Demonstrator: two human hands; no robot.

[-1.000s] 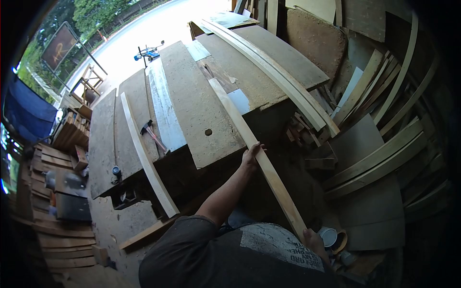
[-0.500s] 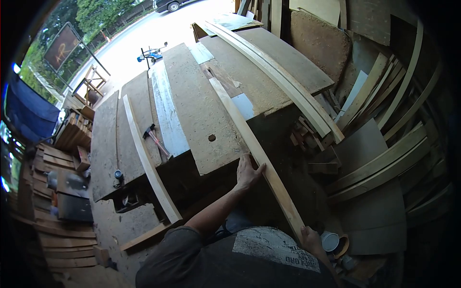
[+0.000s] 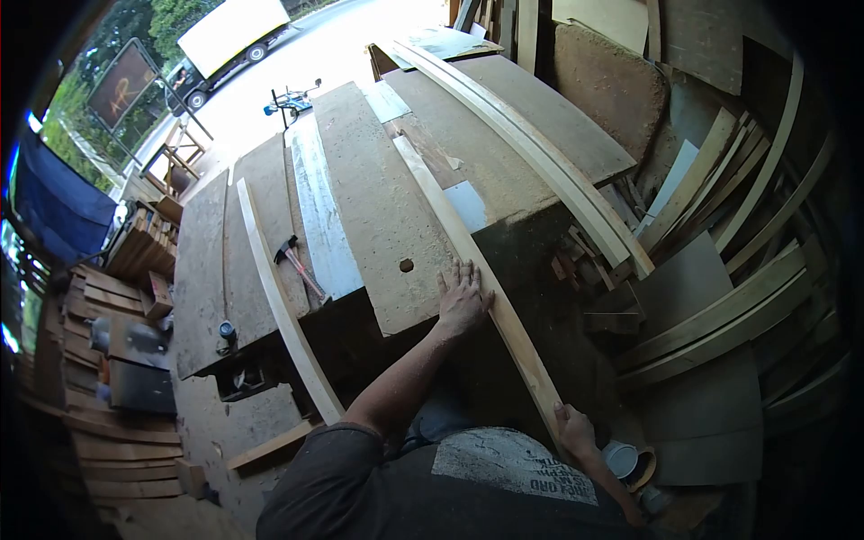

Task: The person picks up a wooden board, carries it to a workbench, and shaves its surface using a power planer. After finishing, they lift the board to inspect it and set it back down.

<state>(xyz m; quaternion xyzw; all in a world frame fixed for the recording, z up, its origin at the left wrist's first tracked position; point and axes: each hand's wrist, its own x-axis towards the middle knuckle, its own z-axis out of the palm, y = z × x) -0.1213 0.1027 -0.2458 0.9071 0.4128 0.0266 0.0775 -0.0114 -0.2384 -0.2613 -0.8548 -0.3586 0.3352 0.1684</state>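
Note:
A long pale wooden plank (image 3: 508,333) runs lengthwise over the worktable and past its near edge toward me. My left hand (image 3: 463,299) lies with fingers spread, across the plank and the worn table board (image 3: 373,211) beside it. At the near end, my right hand (image 3: 574,428) is closed around the plank. To the left, a claw hammer (image 3: 299,266) lies on the table near another long plank (image 3: 277,292).
Two long strips (image 3: 531,148) lie along the table's right side. Curved boards (image 3: 720,319) lean at right. A white container (image 3: 619,457) stands by my right forearm. Stacked wood (image 3: 126,450) lines the left. Beyond the opening, a truck (image 3: 229,45) is on the road.
The plank has slid a little forward, away from me, with my right hand. My left hand has moved forward and its fingers now lie flatter. A truck has come into view.

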